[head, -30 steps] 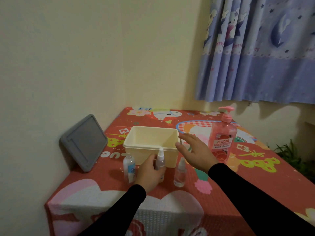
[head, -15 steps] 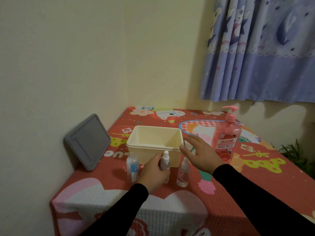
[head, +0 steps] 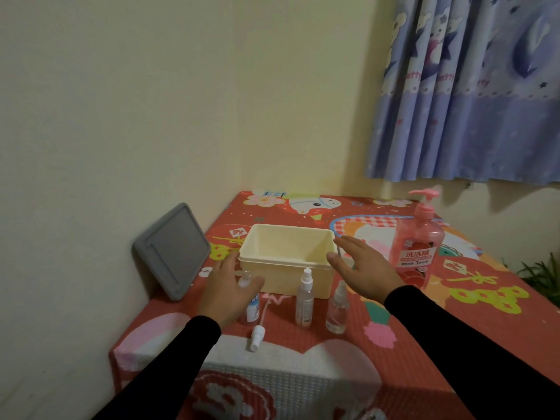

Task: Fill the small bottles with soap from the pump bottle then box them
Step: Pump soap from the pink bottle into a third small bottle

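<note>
Three small clear bottles stand in front of the cream box (head: 286, 262). The left bottle (head: 252, 309) has a blue label and no spray top. My left hand (head: 225, 291) is spread around its neck, thumb in front and fingers behind, and whether it touches is unclear. A loose white spray head (head: 257, 336) with its tube lies on the cloth in front. The middle bottle (head: 304, 298) and right bottle (head: 337, 312) carry their spray tops. My right hand (head: 365, 268) hovers empty, fingers apart, by the box's right corner. The pink pump bottle (head: 416, 247) stands to its right.
A grey lid (head: 172, 250) leans against the left wall beside the box. The table (head: 454, 298) wears a red cartoon cloth and sits in a room corner. A blue curtain (head: 466, 86) hangs at the back right, and a green plant (head: 542, 275) shows past the table's right edge.
My left hand has let go of the middle bottle and moved left to the blue-label bottle. That uncovered the spray head on the cloth. My right hand has stayed by the box.
</note>
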`<action>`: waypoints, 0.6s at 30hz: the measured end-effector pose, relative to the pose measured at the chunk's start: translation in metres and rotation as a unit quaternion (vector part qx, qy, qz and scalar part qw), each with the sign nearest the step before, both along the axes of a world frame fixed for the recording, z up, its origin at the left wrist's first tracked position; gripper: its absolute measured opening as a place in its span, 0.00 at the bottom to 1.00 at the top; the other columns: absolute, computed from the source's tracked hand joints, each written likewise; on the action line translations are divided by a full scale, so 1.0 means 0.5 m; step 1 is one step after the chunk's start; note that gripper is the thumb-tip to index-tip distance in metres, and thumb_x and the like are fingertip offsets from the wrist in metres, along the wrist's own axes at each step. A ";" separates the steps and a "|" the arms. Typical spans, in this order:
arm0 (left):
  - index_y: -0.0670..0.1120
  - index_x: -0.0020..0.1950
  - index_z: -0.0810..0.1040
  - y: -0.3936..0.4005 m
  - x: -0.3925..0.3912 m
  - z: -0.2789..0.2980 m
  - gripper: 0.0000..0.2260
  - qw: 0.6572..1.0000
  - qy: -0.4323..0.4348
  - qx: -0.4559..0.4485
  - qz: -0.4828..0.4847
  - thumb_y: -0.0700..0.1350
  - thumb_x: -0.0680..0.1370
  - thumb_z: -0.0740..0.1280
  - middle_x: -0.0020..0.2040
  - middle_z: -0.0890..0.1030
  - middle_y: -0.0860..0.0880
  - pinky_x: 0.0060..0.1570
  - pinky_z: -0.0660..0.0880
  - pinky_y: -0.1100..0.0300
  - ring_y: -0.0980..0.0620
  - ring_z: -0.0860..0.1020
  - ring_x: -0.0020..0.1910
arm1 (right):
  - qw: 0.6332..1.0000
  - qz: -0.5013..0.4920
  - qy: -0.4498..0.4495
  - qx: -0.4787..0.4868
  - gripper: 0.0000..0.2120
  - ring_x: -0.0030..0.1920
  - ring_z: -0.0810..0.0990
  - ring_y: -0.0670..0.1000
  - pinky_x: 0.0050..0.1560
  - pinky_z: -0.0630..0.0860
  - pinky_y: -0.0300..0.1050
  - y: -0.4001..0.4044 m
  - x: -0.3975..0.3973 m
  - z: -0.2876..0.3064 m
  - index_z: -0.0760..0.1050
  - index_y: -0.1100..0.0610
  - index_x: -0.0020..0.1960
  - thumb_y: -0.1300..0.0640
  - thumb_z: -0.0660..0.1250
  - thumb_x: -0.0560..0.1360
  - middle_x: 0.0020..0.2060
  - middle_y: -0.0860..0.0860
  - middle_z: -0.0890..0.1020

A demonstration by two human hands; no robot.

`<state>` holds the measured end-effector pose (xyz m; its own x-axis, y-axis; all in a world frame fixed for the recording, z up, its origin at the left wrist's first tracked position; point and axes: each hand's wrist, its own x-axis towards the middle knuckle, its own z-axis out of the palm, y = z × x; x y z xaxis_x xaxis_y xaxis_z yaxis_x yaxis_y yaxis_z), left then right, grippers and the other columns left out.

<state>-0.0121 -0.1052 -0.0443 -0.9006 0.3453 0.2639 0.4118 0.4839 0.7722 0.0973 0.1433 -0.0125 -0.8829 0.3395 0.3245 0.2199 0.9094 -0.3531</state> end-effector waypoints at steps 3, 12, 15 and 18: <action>0.58 0.57 0.70 -0.007 0.003 -0.033 0.23 0.998 -0.057 -0.003 -0.013 0.58 0.65 0.73 0.54 0.78 0.55 0.49 0.78 0.53 0.55 0.79 0.51 | 1.000 0.000 -0.005 0.004 0.31 0.76 0.60 0.48 0.73 0.58 0.46 -0.003 -0.006 0.002 0.63 0.52 0.75 0.36 0.52 0.79 0.76 0.50 0.63; 0.52 0.53 0.72 -0.001 0.004 -0.062 0.10 0.997 -0.074 0.015 -0.020 0.46 0.74 0.70 0.47 0.81 0.53 0.42 0.75 0.59 0.55 0.79 0.45 | 1.000 0.001 -0.002 0.010 0.30 0.76 0.60 0.49 0.73 0.59 0.47 -0.006 -0.010 0.019 0.62 0.52 0.76 0.37 0.52 0.79 0.76 0.50 0.63; 0.50 0.52 0.72 -0.003 -0.011 -0.041 0.11 0.998 -0.053 0.026 -0.017 0.47 0.73 0.70 0.46 0.80 0.52 0.44 0.77 0.53 0.52 0.79 0.46 | 1.000 -0.009 0.008 0.017 0.29 0.75 0.60 0.48 0.72 0.59 0.46 0.003 -0.008 0.032 0.62 0.51 0.75 0.38 0.53 0.79 0.75 0.49 0.63; 0.49 0.53 0.71 0.005 -0.017 0.001 0.11 0.999 -0.019 0.036 -0.028 0.47 0.75 0.70 0.45 0.78 0.53 0.37 0.71 0.61 0.52 0.78 0.44 | 1.000 -0.006 0.021 0.017 0.29 0.75 0.61 0.49 0.72 0.60 0.46 0.017 -0.007 0.048 0.63 0.52 0.75 0.38 0.54 0.79 0.75 0.50 0.65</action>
